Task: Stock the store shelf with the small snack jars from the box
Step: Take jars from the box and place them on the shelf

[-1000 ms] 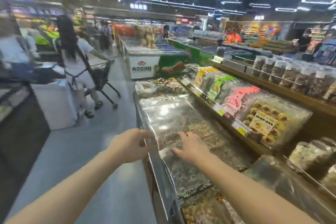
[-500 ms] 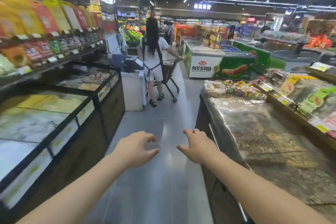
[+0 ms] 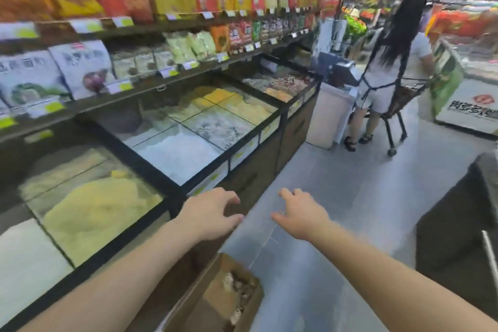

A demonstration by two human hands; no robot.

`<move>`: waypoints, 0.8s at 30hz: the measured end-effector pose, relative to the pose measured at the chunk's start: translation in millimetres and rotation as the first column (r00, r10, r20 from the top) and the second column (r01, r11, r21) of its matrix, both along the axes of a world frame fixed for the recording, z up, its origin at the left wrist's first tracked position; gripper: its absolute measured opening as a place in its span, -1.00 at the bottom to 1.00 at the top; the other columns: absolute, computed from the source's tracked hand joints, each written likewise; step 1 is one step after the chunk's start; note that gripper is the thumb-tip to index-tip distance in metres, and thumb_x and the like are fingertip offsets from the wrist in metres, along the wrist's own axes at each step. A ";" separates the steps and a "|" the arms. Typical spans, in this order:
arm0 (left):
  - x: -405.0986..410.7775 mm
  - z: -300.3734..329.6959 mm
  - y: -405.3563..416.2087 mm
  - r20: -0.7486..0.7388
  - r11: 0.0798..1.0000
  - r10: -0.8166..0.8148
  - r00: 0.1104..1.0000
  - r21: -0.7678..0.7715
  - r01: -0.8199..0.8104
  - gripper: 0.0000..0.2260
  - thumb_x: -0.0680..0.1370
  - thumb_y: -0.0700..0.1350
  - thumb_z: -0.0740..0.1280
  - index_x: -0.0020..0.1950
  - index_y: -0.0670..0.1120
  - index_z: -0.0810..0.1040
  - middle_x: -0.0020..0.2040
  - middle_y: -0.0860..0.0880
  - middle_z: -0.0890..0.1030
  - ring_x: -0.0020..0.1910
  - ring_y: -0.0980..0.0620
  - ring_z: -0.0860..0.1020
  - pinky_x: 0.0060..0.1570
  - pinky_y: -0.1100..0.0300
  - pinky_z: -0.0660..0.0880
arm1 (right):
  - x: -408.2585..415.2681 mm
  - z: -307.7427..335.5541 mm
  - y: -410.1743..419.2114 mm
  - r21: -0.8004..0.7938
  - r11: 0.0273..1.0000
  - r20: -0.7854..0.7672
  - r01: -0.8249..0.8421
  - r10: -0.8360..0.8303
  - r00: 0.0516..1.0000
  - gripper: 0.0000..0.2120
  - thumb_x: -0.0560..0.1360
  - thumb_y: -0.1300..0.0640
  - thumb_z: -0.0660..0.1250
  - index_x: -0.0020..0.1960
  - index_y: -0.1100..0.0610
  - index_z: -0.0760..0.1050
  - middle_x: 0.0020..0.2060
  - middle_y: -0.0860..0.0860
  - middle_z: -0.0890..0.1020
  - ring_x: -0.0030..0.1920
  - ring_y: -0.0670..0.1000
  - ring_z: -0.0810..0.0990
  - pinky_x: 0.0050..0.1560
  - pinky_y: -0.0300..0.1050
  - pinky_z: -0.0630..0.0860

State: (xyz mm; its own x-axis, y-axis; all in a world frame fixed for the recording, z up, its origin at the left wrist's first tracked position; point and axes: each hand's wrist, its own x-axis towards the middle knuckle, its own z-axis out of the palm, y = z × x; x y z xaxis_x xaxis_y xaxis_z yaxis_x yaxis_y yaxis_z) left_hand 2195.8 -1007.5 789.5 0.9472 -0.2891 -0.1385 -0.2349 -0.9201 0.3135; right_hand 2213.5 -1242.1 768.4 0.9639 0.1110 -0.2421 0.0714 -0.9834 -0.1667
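A brown cardboard box [image 3: 204,302] stands on the floor at the foot of the left counter, below my arms. Small snack jars [image 3: 237,294] lie inside it, blurred. My left hand [image 3: 210,213] hovers above the box with loosely spread fingers and holds nothing. My right hand [image 3: 299,215] reaches out over the aisle floor, fingers spread, empty too. Both hands are well above the box and apart from it.
Glass-covered bulk bins [image 3: 188,127] run along the left, with shelves of bagged goods [image 3: 167,56] above. A person [image 3: 390,67] with a shopping cart [image 3: 398,105] stands ahead in the aisle. A dark counter [image 3: 463,218] edges in at the right. Grey floor [image 3: 350,197] lies between.
The view has swung from the right-hand snack counter across the aisle to the left shelves, and the box has come into sight. Both hands stay stretched out and empty.
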 end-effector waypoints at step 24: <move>63.0 -171.1 70.4 -0.252 0.689 0.702 0.666 0.005 -0.725 -0.65 0.57 0.24 0.29 0.32 0.18 0.51 0.17 0.16 0.55 0.18 0.11 0.55 0.11 0.09 0.53 | 206.3 -175.6 148.7 0.037 0.762 -0.281 -0.646 0.628 0.725 -0.42 0.60 -0.22 0.26 0.52 0.00 0.23 0.35 0.14 0.41 0.37 0.21 0.38 0.21 0.17 0.52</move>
